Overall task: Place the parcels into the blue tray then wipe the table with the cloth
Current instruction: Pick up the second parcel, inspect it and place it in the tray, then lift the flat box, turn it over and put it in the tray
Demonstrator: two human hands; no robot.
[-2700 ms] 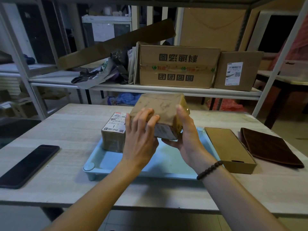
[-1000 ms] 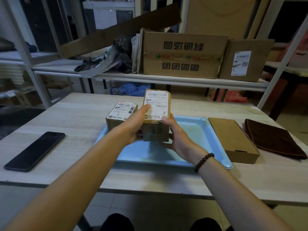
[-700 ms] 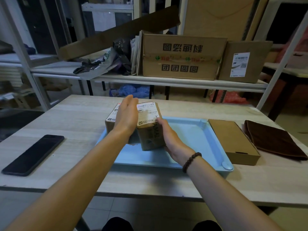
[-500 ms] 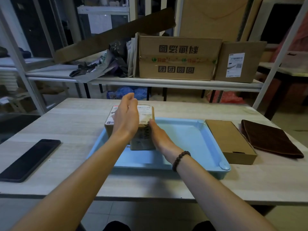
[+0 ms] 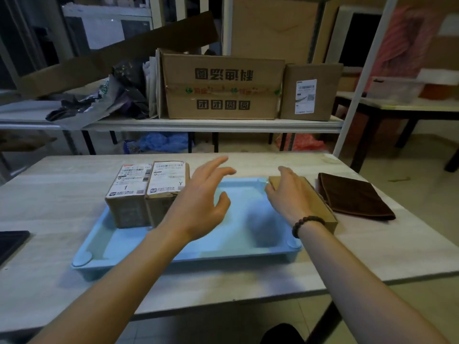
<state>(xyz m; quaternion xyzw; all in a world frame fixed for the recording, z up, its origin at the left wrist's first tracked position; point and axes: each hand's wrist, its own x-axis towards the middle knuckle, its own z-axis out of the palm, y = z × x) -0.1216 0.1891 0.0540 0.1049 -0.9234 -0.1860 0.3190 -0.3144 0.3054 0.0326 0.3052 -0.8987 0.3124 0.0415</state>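
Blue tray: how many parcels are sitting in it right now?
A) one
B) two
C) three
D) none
B: the parcel marked 1 and the parcel marked Y stand side by side at the left end of the blue tray; the flat cardboard box lies on the table outside it.

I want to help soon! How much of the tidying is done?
Done: two labelled parcels stand side by side in the blue tray. In hand: the right hand rests on the flat brown box beside the tray; the left hand hovers open. Left: that box goes in, then the folded cloth wipes the table.
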